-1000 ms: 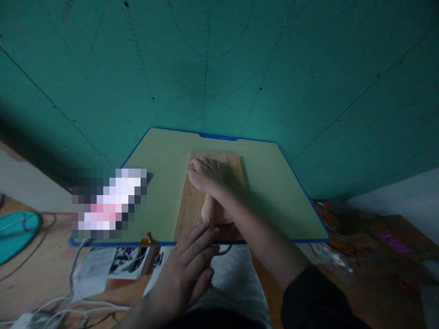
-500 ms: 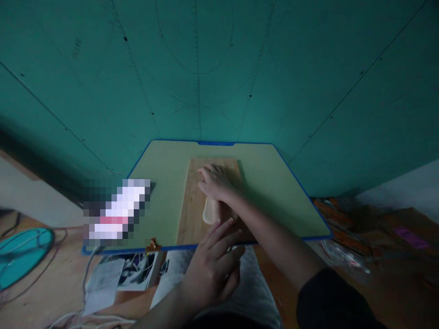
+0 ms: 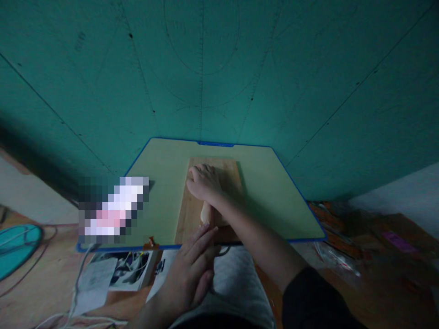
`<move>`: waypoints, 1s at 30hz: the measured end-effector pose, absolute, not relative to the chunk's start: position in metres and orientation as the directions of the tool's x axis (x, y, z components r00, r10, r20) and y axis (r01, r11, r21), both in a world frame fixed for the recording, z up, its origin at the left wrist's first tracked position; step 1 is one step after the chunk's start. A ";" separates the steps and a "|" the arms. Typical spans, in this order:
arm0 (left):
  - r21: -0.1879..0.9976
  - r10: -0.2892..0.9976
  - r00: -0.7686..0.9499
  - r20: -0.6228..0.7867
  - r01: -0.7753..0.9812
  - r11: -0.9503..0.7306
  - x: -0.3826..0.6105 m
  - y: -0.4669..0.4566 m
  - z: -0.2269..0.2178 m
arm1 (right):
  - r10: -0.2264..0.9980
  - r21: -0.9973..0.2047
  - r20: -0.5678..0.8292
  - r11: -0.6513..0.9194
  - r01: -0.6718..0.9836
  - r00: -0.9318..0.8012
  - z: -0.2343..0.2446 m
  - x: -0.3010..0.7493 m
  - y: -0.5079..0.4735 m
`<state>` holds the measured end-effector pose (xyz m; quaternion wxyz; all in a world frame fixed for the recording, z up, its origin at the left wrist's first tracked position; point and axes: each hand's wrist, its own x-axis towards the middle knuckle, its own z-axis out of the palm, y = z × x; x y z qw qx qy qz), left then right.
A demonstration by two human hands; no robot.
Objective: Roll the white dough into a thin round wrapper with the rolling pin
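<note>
Head view, dim light. Left of my left hand (image 3: 190, 269), a blurred-out object (image 3: 113, 210) lies on the mat (image 3: 274, 196). Near that hand's wrist are a magazine (image 3: 126, 267) and white cables (image 3: 73, 292). A teal disc (image 3: 15, 242) sits far left; loose clutter (image 3: 336, 256) lies right of my forearm. My right forearm crosses the board (image 3: 187, 214) and hides most of the pale lump (image 3: 206, 212).

Right hand (image 3: 204, 183): flat, palm down on the board's far end, fingers together, gripping nothing. The lump lies under its wrist. Left hand: open, fingers straight, tips at the lump's near end.

The mat is pale green with a blue edge and carries the board. Beyond the hands, a large teal ruled sheet (image 3: 219, 68) fills the view. The floor is wood.
</note>
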<state>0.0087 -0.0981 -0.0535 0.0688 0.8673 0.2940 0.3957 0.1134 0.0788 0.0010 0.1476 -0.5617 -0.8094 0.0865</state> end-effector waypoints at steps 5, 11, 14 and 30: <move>0.308 0.582 0.532 0.615 0.517 -0.798 -0.016 -0.104 -0.058 | 0.931 -0.316 0.149 0.364 0.876 -0.333 0.005 0.088 0.076; 0.260 0.515 0.554 0.654 0.475 -0.841 -0.012 -0.084 -0.042 | 0.917 -0.295 0.207 0.392 0.872 -0.342 0.005 0.089 0.070; 0.283 0.445 0.619 0.647 0.348 -0.894 0.011 -0.073 -0.027 | 0.899 -0.265 0.207 0.432 0.862 -0.386 0.005 0.101 0.068; 0.309 0.407 0.841 0.356 0.305 -0.901 0.092 -0.062 -0.010 | 0.940 -0.404 0.033 0.324 0.856 -0.340 -0.003 0.175 0.076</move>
